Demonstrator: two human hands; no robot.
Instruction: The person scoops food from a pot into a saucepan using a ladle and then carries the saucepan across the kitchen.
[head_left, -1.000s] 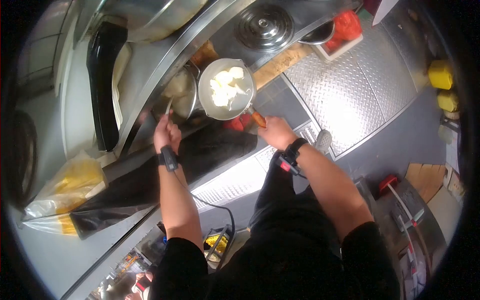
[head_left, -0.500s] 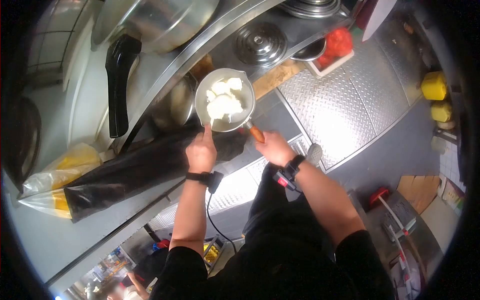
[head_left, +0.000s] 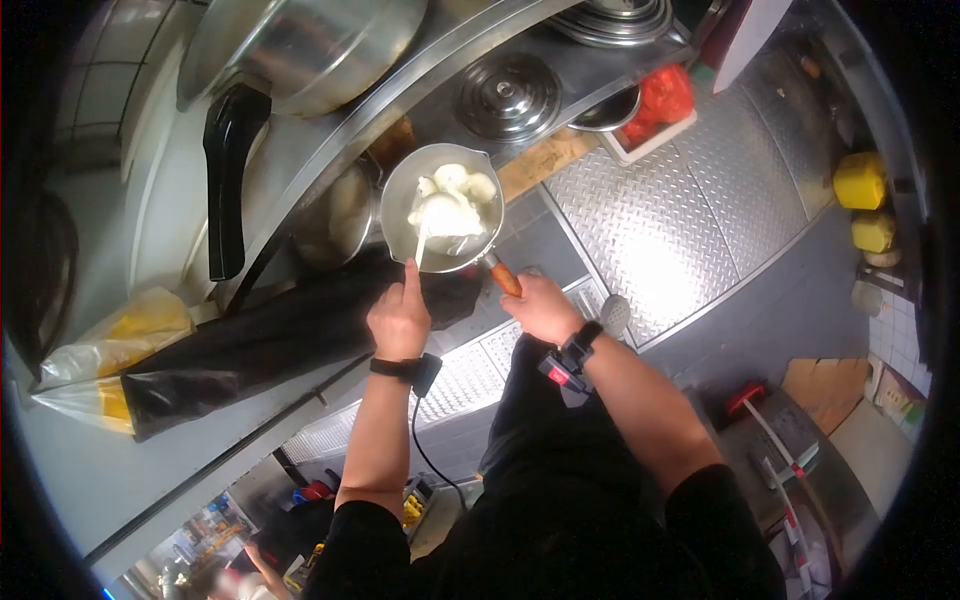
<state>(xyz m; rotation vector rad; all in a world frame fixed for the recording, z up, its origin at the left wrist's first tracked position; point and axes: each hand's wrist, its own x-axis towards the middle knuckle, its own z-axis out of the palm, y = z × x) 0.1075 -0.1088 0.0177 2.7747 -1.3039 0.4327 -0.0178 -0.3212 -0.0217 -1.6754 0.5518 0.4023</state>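
Observation:
My right hand (head_left: 545, 307) is closed round the wooden handle (head_left: 506, 280) of a small metal saucepan (head_left: 399, 233) with pouring lips, held out in front of me. Soft-looking white lumps (head_left: 455, 185) lie in the pan; I cannot make out what they are. My left hand (head_left: 399, 322) is closed, its index finger stretched along a slim white utensil (head_left: 421, 238) that reaches over the pan's near rim into the white mass. The utensil's far end is lost against the white.
A large steel pot (head_left: 330, 50) with a black handle (head_left: 226, 185) stands on the counter at upper left. Steel lids (head_left: 508, 95) lie on a lower shelf. A long black bag (head_left: 240, 350) lies on the left. At lower left, another person's arm (head_left: 265, 570) shows. Yellow containers (head_left: 860, 182) stand far right.
More of the slim white utensil now shows between my left hand and the white lumps, which have shifted slightly. My right hand keeps its hold on the saucepan.

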